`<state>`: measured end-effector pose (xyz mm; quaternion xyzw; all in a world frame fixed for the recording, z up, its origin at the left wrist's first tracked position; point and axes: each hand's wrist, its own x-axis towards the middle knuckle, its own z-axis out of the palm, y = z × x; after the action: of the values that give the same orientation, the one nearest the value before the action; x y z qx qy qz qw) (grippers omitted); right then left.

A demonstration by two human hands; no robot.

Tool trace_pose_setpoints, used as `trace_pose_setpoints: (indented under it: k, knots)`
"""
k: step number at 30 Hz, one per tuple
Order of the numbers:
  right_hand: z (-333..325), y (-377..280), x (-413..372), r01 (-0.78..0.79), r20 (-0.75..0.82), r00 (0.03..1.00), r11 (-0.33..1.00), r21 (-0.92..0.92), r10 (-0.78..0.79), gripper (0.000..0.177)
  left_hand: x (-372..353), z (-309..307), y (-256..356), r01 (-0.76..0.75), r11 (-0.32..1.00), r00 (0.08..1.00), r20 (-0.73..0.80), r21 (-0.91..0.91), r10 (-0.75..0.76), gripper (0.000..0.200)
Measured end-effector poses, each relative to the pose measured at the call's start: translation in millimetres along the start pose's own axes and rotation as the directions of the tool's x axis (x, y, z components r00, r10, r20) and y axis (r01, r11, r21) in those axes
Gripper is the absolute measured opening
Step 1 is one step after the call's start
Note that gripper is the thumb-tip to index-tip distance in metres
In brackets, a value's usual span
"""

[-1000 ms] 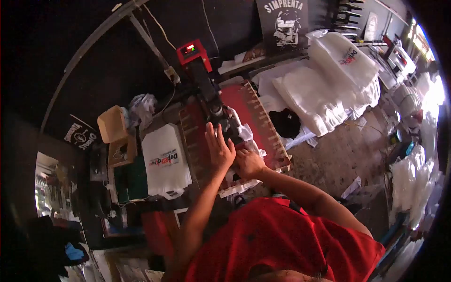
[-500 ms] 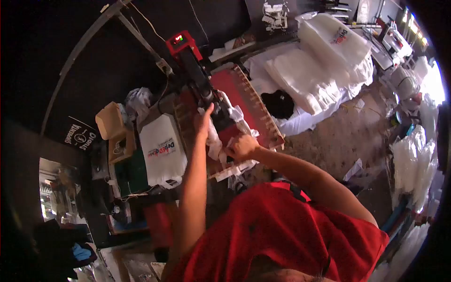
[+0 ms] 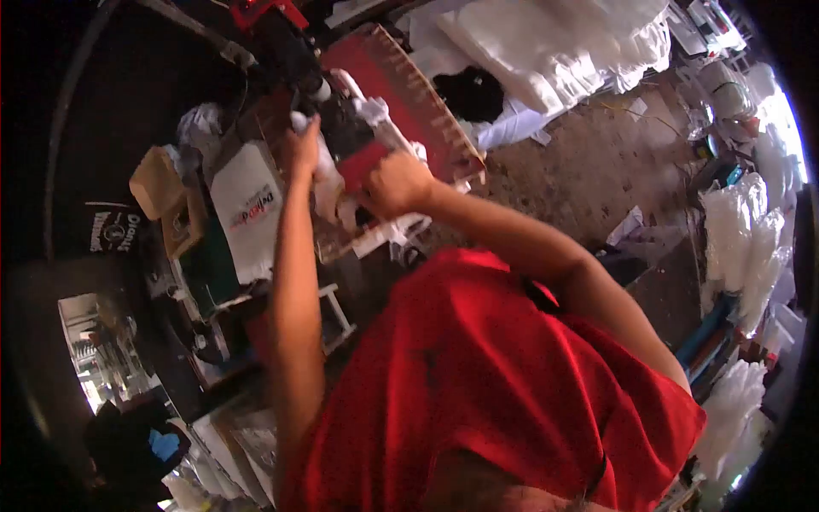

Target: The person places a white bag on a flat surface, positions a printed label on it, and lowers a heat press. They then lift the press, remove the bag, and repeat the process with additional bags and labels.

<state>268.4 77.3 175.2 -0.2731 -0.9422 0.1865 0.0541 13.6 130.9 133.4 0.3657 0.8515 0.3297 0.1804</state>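
Observation:
My left hand [image 3: 303,154] is closed around part of the crumpled white material [image 3: 326,192] on the left side of a press with a black arm [image 3: 286,53]. Right of it, my right hand [image 3: 397,183] is closed in a fist at the front of the press, by the bunched white material; what it grips is hidden. More white material [image 3: 373,111] lies rolled along the right side of the press. Under all this is a red board [image 3: 431,115] with a notched light edge.
A stack of white printed bags [image 3: 247,209] lies on the left, beside an open cardboard box [image 3: 166,192]. White sheets [image 3: 529,51] and a black cloth [image 3: 469,94] lie at the upper right. Clear plastic bundles [image 3: 738,230] are at the far right.
The view has shifted, so the press and boards appear higher and further left. My right hand now shows as a tighter fist, nearer the middle of the press front.

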Motion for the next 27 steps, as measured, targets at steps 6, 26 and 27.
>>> trace_pose_setpoints:
  k: [6,26,27]
  knots:
    - [-36,24,-49,0.204,-0.226,0.974,0.466,0.861,-0.008,0.026,-142,-66,-24,0.102,0.884,0.946,0.32,-0.457,0.057,0.047]
    - [108,132,-119,-0.585,0.612,0.711,-0.191,0.788,0.346,0.043,-267,2,-174,0.536,0.472,0.839,0.378,-0.7,-0.392,0.032]
    - [107,130,-117,-0.549,0.583,0.713,-0.207,0.81,0.391,0.04,-262,-1,-176,0.523,0.462,0.843,0.353,-0.717,-0.406,0.032]
